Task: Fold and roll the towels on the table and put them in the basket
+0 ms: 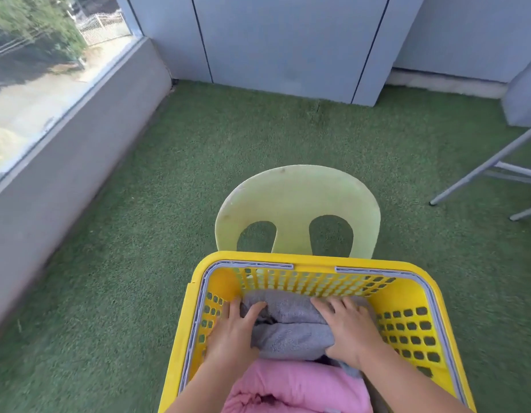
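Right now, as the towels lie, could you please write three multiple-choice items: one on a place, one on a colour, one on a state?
1. Where is the pink towel?
A) on a shelf
B) in the basket
C) in a drawer

2. What colour is the basket?
A) blue
B) yellow
C) white

3. The grey towel is:
A) spread flat
B) hanging
C) bundled and held by both hands

Answers:
1 B, it lies inside the basket walls.
2 B, the rim and walls are yellow.
3 C, the left hand and right hand hold its ends.
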Demonstrator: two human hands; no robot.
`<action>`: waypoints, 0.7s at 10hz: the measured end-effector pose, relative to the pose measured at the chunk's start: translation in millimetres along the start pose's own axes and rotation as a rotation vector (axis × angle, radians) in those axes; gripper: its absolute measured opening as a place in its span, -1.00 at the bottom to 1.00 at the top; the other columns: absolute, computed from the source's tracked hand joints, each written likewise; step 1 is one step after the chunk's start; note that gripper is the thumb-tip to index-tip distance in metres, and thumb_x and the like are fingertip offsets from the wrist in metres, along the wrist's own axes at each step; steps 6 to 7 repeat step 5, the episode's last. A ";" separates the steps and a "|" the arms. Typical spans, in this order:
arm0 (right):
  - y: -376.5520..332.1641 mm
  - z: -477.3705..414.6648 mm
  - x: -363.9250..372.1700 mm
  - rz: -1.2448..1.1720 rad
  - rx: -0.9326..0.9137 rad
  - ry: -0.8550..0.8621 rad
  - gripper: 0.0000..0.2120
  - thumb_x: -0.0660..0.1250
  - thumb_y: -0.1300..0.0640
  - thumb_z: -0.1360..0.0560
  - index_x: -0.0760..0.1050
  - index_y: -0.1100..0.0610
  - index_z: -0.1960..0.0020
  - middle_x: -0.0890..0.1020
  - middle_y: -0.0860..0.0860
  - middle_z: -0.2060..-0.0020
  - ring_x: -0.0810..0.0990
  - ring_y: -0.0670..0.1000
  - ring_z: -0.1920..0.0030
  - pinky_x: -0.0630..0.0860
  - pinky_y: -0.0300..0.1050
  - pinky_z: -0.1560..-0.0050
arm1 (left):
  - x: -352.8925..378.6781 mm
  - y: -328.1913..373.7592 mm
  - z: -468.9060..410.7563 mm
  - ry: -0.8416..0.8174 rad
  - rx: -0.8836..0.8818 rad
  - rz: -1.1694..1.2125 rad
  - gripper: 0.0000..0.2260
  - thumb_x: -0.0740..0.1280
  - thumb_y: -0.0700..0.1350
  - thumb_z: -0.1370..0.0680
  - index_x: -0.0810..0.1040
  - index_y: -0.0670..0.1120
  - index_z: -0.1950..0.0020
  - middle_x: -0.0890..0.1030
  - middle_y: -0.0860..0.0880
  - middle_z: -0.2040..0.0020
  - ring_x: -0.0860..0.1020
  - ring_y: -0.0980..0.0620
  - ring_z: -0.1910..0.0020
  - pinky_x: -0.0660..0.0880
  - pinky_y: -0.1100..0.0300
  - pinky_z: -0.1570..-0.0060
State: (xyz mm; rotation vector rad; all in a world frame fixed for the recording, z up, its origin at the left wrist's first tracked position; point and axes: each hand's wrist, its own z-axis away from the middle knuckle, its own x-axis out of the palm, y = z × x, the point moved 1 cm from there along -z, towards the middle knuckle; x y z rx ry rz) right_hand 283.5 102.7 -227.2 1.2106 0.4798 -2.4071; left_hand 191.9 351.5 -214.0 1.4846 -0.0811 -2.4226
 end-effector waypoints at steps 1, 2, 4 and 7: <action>-4.3 -16.7 15.9 0.027 -0.010 0.003 0.04 0.44 -0.19 -0.13 0.13 -0.11 -0.54 0.42 -0.01 -0.30 0.39 0.15 -0.24 0.44 0.16 -0.08 | 18.2 -2.8 -11.3 0.012 -0.036 -0.016 -0.21 0.44 -0.09 -0.45 0.06 0.29 -0.50 0.15 -0.07 -0.46 0.18 -0.12 -0.46 0.48 0.08 -0.22; -9.0 -23.2 28.4 0.033 0.024 -0.003 0.06 0.51 -0.14 0.07 0.36 -0.04 -0.43 0.52 0.03 -0.14 0.45 0.17 -0.07 0.44 0.14 0.13 | 29.1 -1.5 -16.0 -0.006 -0.046 -0.030 -0.19 0.41 -0.13 -0.44 0.03 0.28 -0.51 0.11 -0.07 -0.48 0.14 -0.12 -0.48 0.44 0.08 -0.30; -4.1 -21.3 28.1 0.037 0.007 0.019 0.08 0.46 -0.24 0.00 0.25 -0.07 -0.49 0.45 0.01 -0.26 0.41 0.16 -0.20 0.44 0.17 -0.01 | 24.8 -1.7 -14.3 -0.099 -0.049 -0.029 -0.14 0.40 -0.07 -0.49 -0.09 0.28 -0.58 -0.05 -0.16 -0.60 -0.04 -0.23 -0.59 0.33 -0.05 -0.44; 1.1 -10.1 19.4 -0.025 0.012 0.012 0.08 0.36 -0.35 -0.05 0.17 -0.10 -0.52 0.39 -0.02 -0.35 0.37 0.14 -0.31 0.41 0.20 -0.16 | 6.4 4.9 -7.9 -0.098 -0.032 -0.019 -0.26 0.35 0.08 -0.55 -0.02 0.23 -0.60 -0.04 -0.12 -0.61 -0.05 -0.21 -0.59 0.30 -0.07 -0.45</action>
